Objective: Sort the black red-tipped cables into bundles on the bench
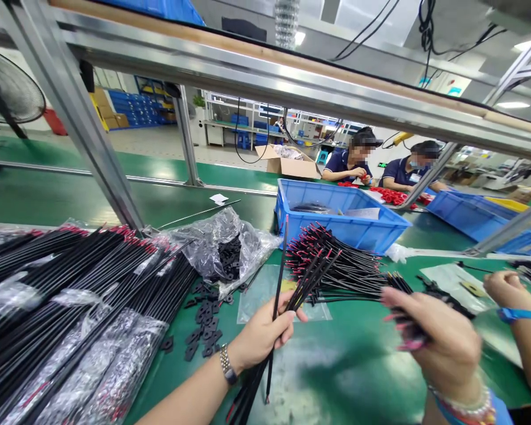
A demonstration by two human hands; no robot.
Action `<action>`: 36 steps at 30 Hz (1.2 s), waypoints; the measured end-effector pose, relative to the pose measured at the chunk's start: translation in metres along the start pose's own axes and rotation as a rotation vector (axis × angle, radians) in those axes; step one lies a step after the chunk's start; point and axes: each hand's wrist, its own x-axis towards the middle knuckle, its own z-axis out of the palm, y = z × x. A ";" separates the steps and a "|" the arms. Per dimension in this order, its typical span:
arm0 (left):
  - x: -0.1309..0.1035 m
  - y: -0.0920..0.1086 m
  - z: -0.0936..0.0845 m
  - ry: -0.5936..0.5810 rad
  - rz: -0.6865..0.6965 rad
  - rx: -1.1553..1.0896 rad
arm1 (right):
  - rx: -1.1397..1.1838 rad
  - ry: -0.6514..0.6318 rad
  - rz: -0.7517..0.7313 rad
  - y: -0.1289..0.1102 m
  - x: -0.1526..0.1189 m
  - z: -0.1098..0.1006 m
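My left hand, with a watch on its wrist, is closed round several black cables with red tips. One cable stands up at a steeper angle than the rest. On the right, my right hand is blurred by motion and closed round a bunch of dark pieces with red ends. Behind both hands lies a pile of black cables with red ends. Flat black parts are scattered left of my left hand, beside an open plastic bag of similar parts.
Bundles of wrapped black cables cover the left side. A blue bin stands behind the pile. Another person's hand is at the far right. Metal posts and a shelf beam cross the view; two people sit beyond.
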 end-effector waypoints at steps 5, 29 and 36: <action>0.000 -0.002 0.001 -0.028 -0.105 -0.090 | -0.165 -0.448 -0.469 -0.002 -0.037 0.036; 0.009 -0.005 -0.002 -0.098 -0.271 -0.223 | -0.342 -0.762 -0.482 -0.093 -0.044 0.082; 0.008 0.013 -0.056 0.348 -0.160 1.293 | -0.500 -1.133 -0.134 -0.068 -0.046 0.082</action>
